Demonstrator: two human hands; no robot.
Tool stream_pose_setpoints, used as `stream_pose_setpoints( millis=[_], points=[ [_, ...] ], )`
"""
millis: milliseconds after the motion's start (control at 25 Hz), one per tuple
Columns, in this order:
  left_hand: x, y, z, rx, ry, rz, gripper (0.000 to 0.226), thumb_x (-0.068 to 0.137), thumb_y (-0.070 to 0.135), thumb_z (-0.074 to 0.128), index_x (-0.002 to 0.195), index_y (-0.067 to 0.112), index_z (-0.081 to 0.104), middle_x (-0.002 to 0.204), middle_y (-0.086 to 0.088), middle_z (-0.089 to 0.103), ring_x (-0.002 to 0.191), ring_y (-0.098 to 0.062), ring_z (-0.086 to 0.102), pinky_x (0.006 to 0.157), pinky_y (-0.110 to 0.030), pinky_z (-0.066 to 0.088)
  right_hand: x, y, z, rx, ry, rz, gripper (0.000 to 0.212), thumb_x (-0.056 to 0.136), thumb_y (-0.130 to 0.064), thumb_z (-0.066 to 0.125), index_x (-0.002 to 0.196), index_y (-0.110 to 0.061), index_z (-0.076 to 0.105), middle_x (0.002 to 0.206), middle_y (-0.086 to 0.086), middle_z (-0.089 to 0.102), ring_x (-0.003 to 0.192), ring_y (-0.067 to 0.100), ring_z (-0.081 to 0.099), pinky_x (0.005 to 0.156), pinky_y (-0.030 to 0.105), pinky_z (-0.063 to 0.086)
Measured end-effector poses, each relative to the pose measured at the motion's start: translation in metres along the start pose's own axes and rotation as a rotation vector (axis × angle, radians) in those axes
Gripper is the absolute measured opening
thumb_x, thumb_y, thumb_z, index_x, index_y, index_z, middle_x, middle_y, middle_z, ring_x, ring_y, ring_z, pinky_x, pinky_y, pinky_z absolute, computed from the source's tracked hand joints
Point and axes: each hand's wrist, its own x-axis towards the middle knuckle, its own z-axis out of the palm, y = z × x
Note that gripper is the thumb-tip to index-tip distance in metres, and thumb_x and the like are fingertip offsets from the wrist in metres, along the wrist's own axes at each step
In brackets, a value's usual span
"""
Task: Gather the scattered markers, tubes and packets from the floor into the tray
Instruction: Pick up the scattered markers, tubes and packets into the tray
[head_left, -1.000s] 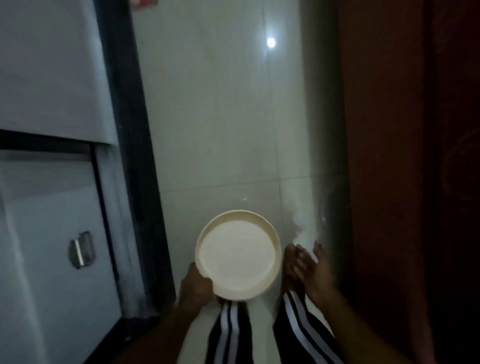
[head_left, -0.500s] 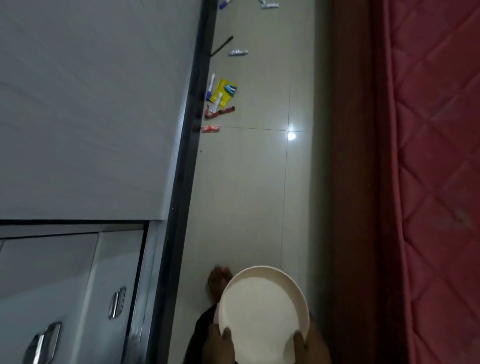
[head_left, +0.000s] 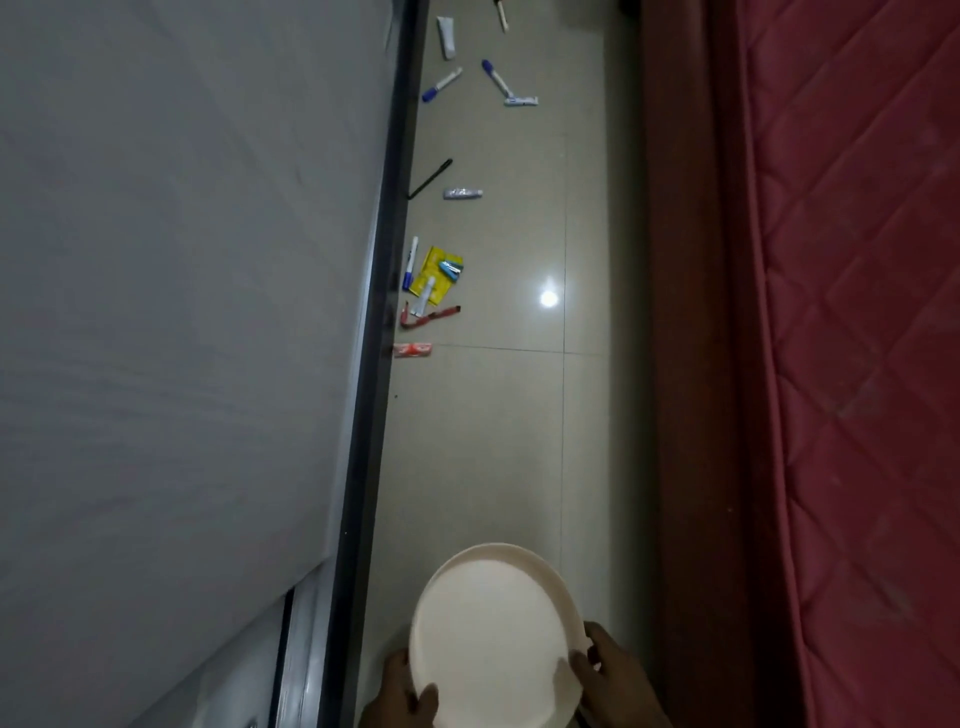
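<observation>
A narrow strip of bare floor (head_left: 483, 457) — cabinet front (head_left: 182, 260) left, bed frame (head_left: 685, 364) right — runs ahead unobstructed.

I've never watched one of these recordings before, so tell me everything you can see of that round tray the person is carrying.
The tray is round, pale cream and looks like smooth plastic, with a low raised rim around a flat base. Nothing lies in it. It is held above the tiled floor, tilted a little, low in the view. The left hand grips its near-left edge and the right hand its right edge, thumbs over the rim.
</observation>
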Motion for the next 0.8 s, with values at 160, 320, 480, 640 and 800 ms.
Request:
stream_pose_setpoints(
  millis=[160, 320, 480, 640, 800],
  points=[
    [0.020, 0.060, -0.014, 0.068, -0.025, -0.057, 0.111, 0.053, 0.066, 0.061, 0.152, 0.020, 0.043, 0.115, 0.003, 0.070, 0.099, -0.019, 0.070, 0.103, -0.043, 0.057, 0.033, -0.046, -0.036, -0.059, 0.018, -0.086, 0.055, 0.101, -0.059, 0.039, 0.150, -0.033, 0.047, 0.109, -0.027, 0.063, 0.105, 0.009, 0.068, 0.096, 0.030, 0.054],
    [0.013, 0.168, -0.049, 0.380, -0.027, -0.125, 0.065, 0.088, 0.060, 0.054, 0.146, 0.041, 0.031, 0.136, 0.010, 0.063, 0.136, -0.015, 0.056, 0.120, -0.036, 0.032, 0.056, -0.094, -0.094, -0.174, -0.033, -0.083, 0.071, 0.079, -0.084, 0.012, 0.114, -0.040, 0.055, 0.105, -0.018, 0.069, 0.092, 0.005, 0.065, 0.085, 0.022, 0.050],
    [0.032, 0.249, -0.082, 0.533, -0.021, -0.137, 0.075, 0.071, 0.083, 0.049, 0.141, 0.056, 0.036, 0.141, 0.007, 0.053, 0.142, -0.021, 0.048, 0.120, -0.036, 0.035, 0.069, -0.142, -0.156, -0.136, -0.065, -0.073, 0.065, 0.085, -0.083, 0.028, 0.124, -0.038, 0.055, 0.110, -0.016, 0.066, 0.098, -0.003, 0.059, 0.107, 0.019, 0.045],
    [0.047, 0.329, -0.079, 0.413, -0.074, 0.042, 0.067, 0.085, 0.050, 0.055, 0.147, 0.034, 0.033, 0.089, 0.002, 0.059, 0.086, -0.017, 0.064, 0.081, -0.022, 0.050, 0.097, -0.173, -0.209, -0.141, -0.021, 0.037, 0.080, 0.075, -0.086, 0.020, 0.135, -0.038, 0.043, 0.121, -0.012, 0.067, 0.114, 0.007, 0.065, 0.104, 0.020, 0.046],
    [0.080, 0.363, -0.084, 0.294, -0.079, 0.106, 0.066, 0.092, 0.039, 0.070, 0.144, 0.055, 0.033, 0.092, -0.001, 0.063, 0.078, -0.011, 0.061, 0.081, -0.022, 0.052, 0.126, -0.213, -0.246, -0.115, -0.025, 0.058, 0.074, 0.084, -0.080, 0.029, 0.144, -0.037, 0.036, 0.134, -0.008, 0.063, 0.128, 0.013, 0.062, 0.111, 0.029, 0.045]
  ],
)
